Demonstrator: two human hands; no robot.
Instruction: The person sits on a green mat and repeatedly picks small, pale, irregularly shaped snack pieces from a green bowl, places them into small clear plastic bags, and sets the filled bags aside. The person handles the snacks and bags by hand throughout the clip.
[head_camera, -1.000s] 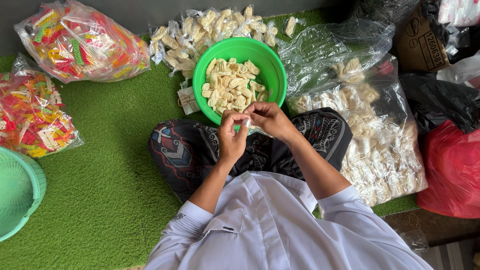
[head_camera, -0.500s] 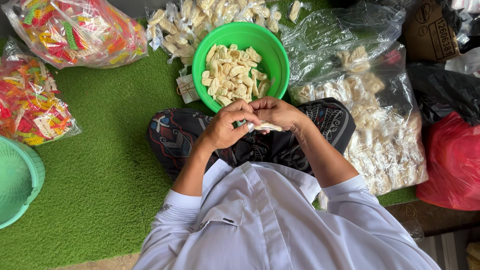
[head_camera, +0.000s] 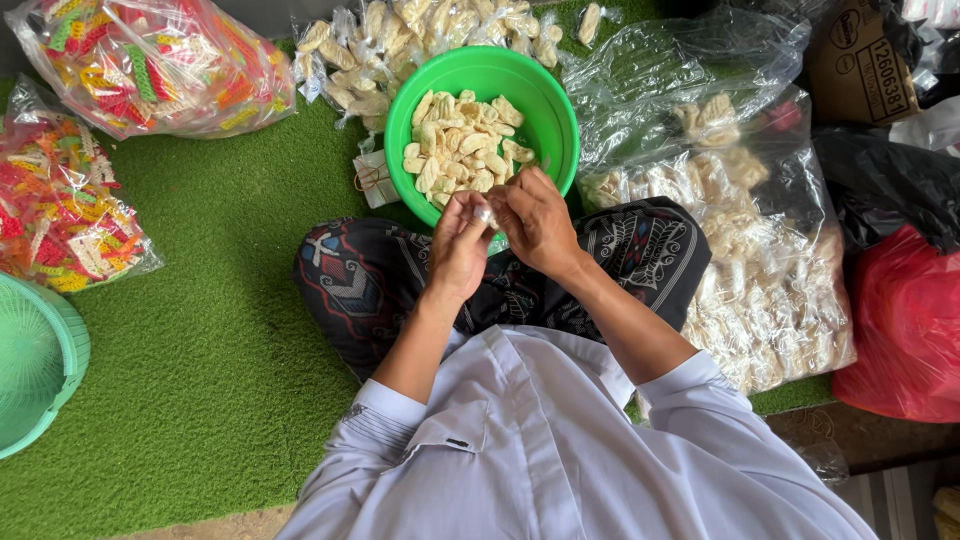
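Both hands have moved a bit closer to the green bowl (head_camera: 482, 120). Left hand (head_camera: 460, 245) and right hand (head_camera: 535, 222) pinch one small clear packet (head_camera: 486, 215) together, just over the bowl's near rim. A loose pinch could drop it

Hands: left hand (head_camera: 458, 243) and right hand (head_camera: 535, 222) are pinching a small clear packet (head_camera: 485, 214) together.
Bowl: green bowl (head_camera: 545, 110) is holding pale crackers (head_camera: 462, 150).
Floor: green turf (head_camera: 200, 330) is lying beneath.

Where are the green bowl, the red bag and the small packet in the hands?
green bowl (head_camera: 548, 110), head view, bare inner wall at right.
red bag (head_camera: 905, 325), head view, middle of its side.
small packet (head_camera: 485, 214), head view, tip showing between the hands.
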